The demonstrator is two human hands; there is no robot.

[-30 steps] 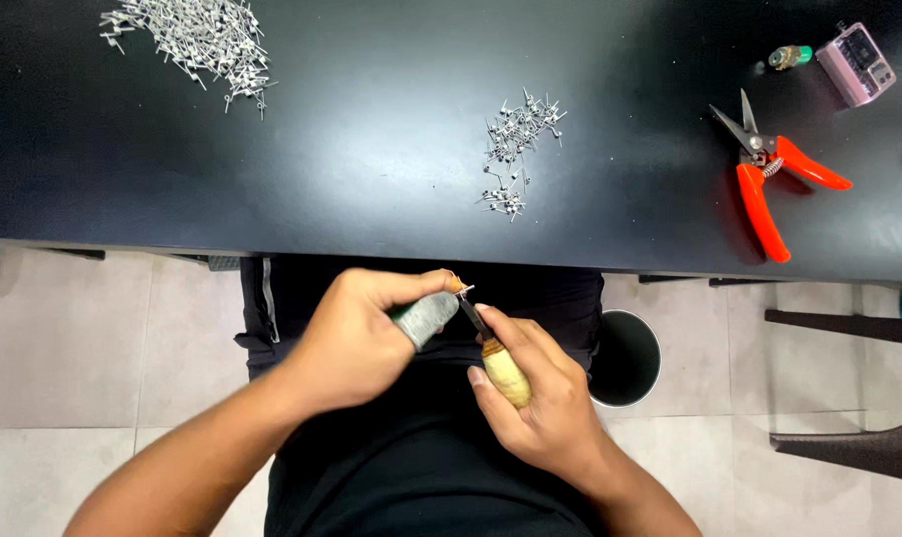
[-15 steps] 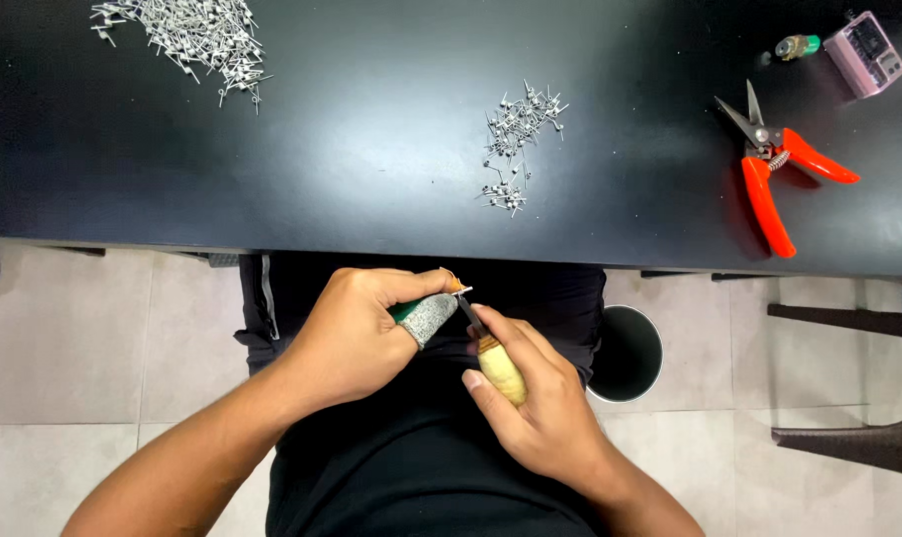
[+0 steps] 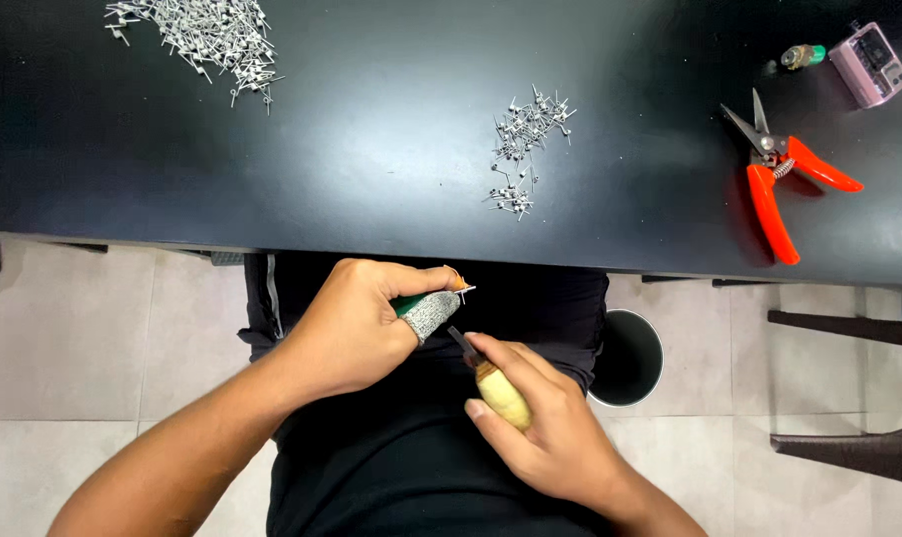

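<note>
Your fingers (image 3: 411, 283) on the left hand (image 3: 357, 323) are curled tight, pinching a tiny metal part (image 3: 462, 289) between forefinger and thumb; the thumb wears a grey knit sleeve (image 3: 429, 312). That part sits over your lap, just below the near edge of the black table (image 3: 371, 149). Close to its right, your right hand (image 3: 545, 428) is clenched around the pale wooden handle of a small tool (image 3: 501, 393), whose dark blade points up and left toward the sleeved thumb, stopping just short of it.

On the table, far left at the back, lies 1 large heap of small metal parts (image 3: 207, 35). Near the middle lies a smaller heap (image 3: 526, 144) of the same pieces. Farther right rest orange-handled snips (image 3: 781, 179), jaws pointing away from you. Beyond them, at the right back corner, stand a small green-capped bottle (image 3: 802, 56) and a pink device (image 3: 871, 64). Below the table edge, right of your lap, a round dark bin (image 3: 626, 358) stands on the tiled floor.
</note>
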